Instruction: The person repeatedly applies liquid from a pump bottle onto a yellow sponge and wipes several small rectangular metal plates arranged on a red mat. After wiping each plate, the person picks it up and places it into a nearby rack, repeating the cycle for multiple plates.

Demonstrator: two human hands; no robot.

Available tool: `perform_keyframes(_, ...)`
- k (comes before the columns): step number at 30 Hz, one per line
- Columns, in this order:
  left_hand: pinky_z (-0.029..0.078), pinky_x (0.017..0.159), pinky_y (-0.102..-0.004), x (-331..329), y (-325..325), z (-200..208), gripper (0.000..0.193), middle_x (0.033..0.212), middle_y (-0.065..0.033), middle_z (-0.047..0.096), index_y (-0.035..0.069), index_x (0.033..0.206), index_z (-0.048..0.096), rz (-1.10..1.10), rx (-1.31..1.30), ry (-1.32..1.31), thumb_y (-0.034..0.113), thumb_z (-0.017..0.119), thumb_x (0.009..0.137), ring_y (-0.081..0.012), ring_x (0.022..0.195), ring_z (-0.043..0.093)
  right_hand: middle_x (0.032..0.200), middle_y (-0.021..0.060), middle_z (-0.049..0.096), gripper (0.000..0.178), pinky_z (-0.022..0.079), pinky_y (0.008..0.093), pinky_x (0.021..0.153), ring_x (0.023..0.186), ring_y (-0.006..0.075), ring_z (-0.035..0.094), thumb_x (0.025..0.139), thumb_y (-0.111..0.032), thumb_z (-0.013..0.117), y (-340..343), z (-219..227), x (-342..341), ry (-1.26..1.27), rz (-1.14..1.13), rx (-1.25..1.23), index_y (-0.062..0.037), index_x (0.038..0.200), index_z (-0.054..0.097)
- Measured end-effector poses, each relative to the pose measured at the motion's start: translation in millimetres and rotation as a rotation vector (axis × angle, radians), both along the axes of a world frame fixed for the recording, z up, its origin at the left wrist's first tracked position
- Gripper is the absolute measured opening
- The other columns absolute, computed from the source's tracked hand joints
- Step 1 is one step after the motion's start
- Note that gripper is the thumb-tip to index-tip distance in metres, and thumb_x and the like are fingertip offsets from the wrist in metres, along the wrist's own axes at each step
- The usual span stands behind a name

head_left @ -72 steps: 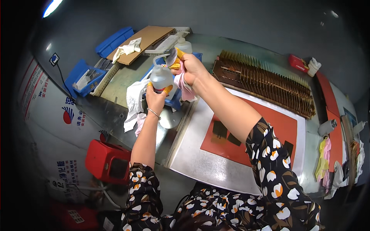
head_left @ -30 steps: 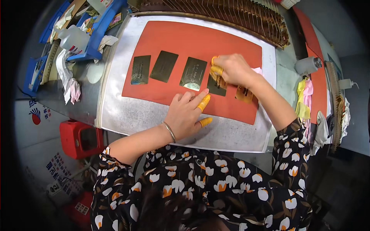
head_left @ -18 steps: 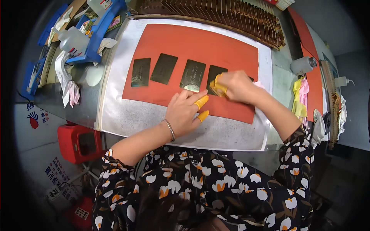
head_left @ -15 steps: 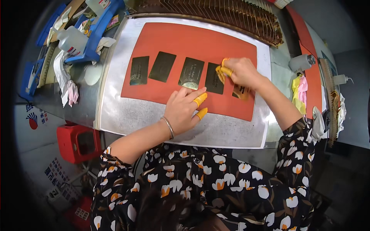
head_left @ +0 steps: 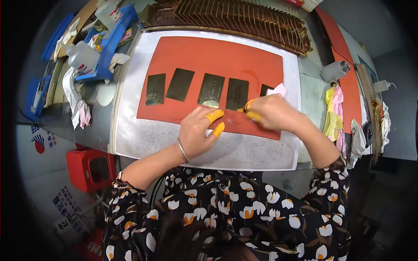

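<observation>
Left hand: the left hand (head_left: 198, 130) lies palm down on the orange mat (head_left: 217, 61), its fingers (head_left: 214, 116) slightly spread and clamped on nothing; two fingertips wear orange rubber cots, and a thin bangle circles the wrist.
Right hand: the right hand (head_left: 272, 113) rests on the mat's right part, its fingers curled together around a pale pink cloth (head_left: 278, 90), with orange cots at the tips beside the fourth plate.
Plates: dark metal plates (head_left: 211, 90) lie flat in a row across the mat; four show whole, a fifth is half hidden under the right hand. The left fingertips sit just below the third plate.
Mat: it lies on a grey-white sheet (head_left: 130, 130) on the worktop.
Rack: a long slotted brown rack (head_left: 244, 17) runs along the far edge of the sheet.
Left side: a blue tray (head_left: 106, 48) with a white squeeze bottle (head_left: 80, 54) and crumpled rags (head_left: 76, 104).
Below: a red box (head_left: 89, 167) stands beneath the worktop's edge.
</observation>
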State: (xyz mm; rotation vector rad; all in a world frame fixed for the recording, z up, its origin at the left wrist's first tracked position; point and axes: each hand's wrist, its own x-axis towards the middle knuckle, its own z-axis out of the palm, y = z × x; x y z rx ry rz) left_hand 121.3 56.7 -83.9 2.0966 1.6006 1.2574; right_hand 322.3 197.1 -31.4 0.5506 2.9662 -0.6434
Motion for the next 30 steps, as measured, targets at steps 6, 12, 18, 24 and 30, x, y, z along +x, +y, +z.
perform_keyframes(6,0.039,0.087,-0.0378,48.9,17.1,16.0,0.053,0.133,-0.01,0.045,-0.001,0.117,0.054,-0.258,-0.233,0.256,0.029,0.067,0.075,-0.0274,0.103,0.048,0.078,0.018,0.062,0.012,0.046,0.0458,0.059,0.071,0.0347,0.061,0.078,-0.016,0.062,36.3,-5.5,61.8,0.268,-0.47,0.226,-0.0043,0.079,0.057)
perform_keyframes(12,0.039,0.084,-0.0358,59.4,27.3,12.7,0.061,0.134,-0.0105,0.044,-0.001,0.119,0.053,-0.285,-0.286,0.478,0.039,0.066,0.074,-0.0254,0.102,0.046,0.072,0.014,0.061,0.008,0.046,0.0454,0.055,0.065,0.0343,0.059,0.073,-0.01,0.06,24.7,-49.8,34.7,0.281,-0.268,0.254,-0.0051,0.077,0.056)
perform_keyframes(18,0.039,0.083,-0.0362,64.9,25.8,18.0,0.064,0.133,-0.0114,0.044,-0.001,0.118,0.053,-0.247,-0.292,0.534,0.044,0.065,0.075,-0.0241,0.103,0.045,0.066,0.0129,0.059,0.009,0.045,0.0431,0.052,0.063,0.0345,0.059,0.066,-0.006,0.057,43.1,-53.0,24.1,0.323,0.006,0.187,-0.005,0.075,0.055)
perform_keyframes(24,0.038,0.081,-0.0361,72.5,21.9,16.7,0.064,0.135,-0.0119,0.043,-0.001,0.117,0.055,-0.219,-0.314,0.599,0.046,0.065,0.075,-0.0232,0.102,0.046,0.065,0.0115,0.056,0.007,0.045,0.0425,0.055,0.063,0.0321,0.057,0.068,-0.006,0.058,63.2,-43.8,18.4,0.276,-0.053,0.201,-0.0052,0.073,0.053)
perform_keyframes(30,0.037,0.083,-0.0371,75.0,15.4,14.9,0.063,0.138,-0.011,0.041,-0.001,0.119,0.054,-0.197,-0.313,0.589,0.044,0.064,0.076,-0.0239,0.103,0.045,0.066,0.0104,0.058,0.008,0.045,0.0438,0.054,0.063,0.0319,0.059,0.066,-0.004,0.056,73.6,-48.9,21.9,0.369,-0.088,0.241,-0.005,0.073,0.052)
